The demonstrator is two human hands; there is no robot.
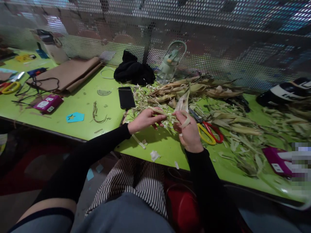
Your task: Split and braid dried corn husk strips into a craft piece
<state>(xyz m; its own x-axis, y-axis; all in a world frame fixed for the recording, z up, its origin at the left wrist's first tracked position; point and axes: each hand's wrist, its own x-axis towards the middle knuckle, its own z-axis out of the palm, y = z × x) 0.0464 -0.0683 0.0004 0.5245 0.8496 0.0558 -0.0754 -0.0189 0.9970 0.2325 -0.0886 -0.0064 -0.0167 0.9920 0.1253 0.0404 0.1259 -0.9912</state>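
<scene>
Holding a pale, dry, papery husk [181, 104], the right hand [191, 136] has its fingers curled closed around the narrow lower part, with the broad end pointing to the far side. The left hand [146, 121] pinches a pale, ribbon-like strip [157, 110] between thumb and fingertips. Both pieces are just above the near part of the bright green tabletop [80, 105]. Where the 2 hands almost meet, the view is small and soft, so the strip may well be part of the same husk, but I cannot tell.

The husk looks very light and fairly grippy, soft enough to loop over the right fingers, yet likely to split along its grain if pulled hard. A flat pinch near the thicker base should hold it best; the thin edges look fragile.

Just right of the right hand lies 1 pair of scissors with yellow and red handles [196, 117]. Left of the curly green-white shreds [143, 94] is 1 black rectangular phone [126, 97]; a long tan husk bundle [206, 87] lies on the far side.
</scene>
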